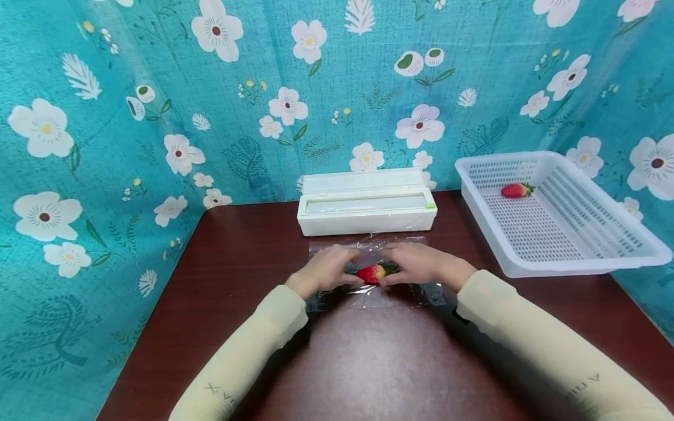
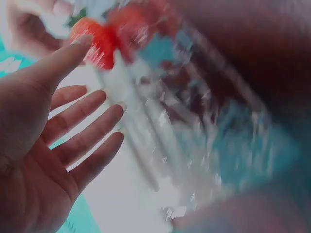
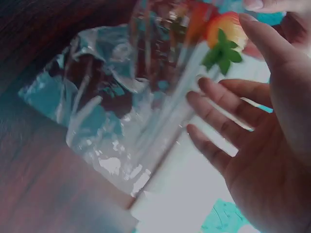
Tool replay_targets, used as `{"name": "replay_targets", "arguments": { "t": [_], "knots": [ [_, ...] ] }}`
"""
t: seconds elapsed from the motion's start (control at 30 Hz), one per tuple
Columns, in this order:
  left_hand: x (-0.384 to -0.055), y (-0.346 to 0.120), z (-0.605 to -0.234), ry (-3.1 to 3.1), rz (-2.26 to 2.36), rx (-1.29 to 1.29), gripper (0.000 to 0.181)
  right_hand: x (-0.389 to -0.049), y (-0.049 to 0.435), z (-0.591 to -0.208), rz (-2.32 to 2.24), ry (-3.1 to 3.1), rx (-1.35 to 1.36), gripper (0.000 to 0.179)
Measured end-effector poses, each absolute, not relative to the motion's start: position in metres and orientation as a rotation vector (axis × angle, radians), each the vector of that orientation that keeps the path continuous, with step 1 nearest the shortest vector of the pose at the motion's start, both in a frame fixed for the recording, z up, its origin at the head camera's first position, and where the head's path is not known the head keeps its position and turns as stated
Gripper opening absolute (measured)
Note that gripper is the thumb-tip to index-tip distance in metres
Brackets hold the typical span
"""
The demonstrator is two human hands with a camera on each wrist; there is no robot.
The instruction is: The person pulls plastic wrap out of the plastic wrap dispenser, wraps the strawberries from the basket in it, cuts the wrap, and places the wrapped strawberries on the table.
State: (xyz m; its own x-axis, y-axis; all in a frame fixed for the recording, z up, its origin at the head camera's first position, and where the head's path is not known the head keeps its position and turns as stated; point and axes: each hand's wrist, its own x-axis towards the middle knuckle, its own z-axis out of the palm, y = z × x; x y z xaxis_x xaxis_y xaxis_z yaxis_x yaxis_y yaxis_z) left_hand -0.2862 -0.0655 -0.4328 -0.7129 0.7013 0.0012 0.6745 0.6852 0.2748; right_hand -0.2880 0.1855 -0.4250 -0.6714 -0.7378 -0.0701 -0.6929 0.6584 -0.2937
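Note:
A red strawberry (image 1: 371, 273), yellowish near its green leaves (image 3: 222, 54), lies on a sheet of clear plastic wrap (image 1: 363, 300) on the table. My left hand (image 1: 327, 270) is at its left side, the thumb tip right at the red flesh and the other fingers spread nearly straight in the left wrist view. From the other side my right hand (image 1: 420, 263) comes to the leafy end. Its thumb reaches the fruit while its remaining fingers extend loosely over the wrap. Neither hand curls round the strawberry (image 2: 97, 43).
Behind the wrap stands a white cling-film box (image 1: 367, 222) with its lid raised and a green slider (image 1: 430, 206) at the right. A white perforated basket (image 1: 584, 266) at the right holds another strawberry (image 1: 517, 190). A floral teal curtain (image 1: 326, 128) hangs around the dark table (image 1: 363, 374).

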Motion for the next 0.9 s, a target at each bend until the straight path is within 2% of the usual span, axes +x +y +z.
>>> {"name": "replay_targets", "arguments": {
  "t": [0.1,0.17,0.23,0.47,0.67,0.9],
  "knots": [
    [-0.283,-0.084,-0.423,2.744,0.477,1.153,0.04,-0.28,0.195,-0.414,-0.325,2.72,-1.104,0.068],
    [-0.278,-0.096,-0.417,2.729,0.483,1.17,0.035,-0.273,0.203,-0.408,-0.285,2.746,-1.068,0.07],
    [-0.27,-0.108,-0.413,2.719,0.448,1.184,0.029,-0.265,0.212,-0.404,-0.258,2.772,-1.084,0.067],
    [-0.243,-0.136,-0.415,2.633,0.335,1.188,0.015,-0.235,0.241,-0.405,-0.178,2.777,-1.204,0.034],
    [-0.236,-0.146,-0.422,2.642,0.286,1.184,0.019,-0.22,0.259,-0.409,-0.149,2.746,-1.112,0.038],
    [-0.234,-0.151,-0.429,2.688,0.244,1.195,0.01,-0.218,0.261,-0.414,-0.185,2.738,-1.084,0.04]
  ]
}}
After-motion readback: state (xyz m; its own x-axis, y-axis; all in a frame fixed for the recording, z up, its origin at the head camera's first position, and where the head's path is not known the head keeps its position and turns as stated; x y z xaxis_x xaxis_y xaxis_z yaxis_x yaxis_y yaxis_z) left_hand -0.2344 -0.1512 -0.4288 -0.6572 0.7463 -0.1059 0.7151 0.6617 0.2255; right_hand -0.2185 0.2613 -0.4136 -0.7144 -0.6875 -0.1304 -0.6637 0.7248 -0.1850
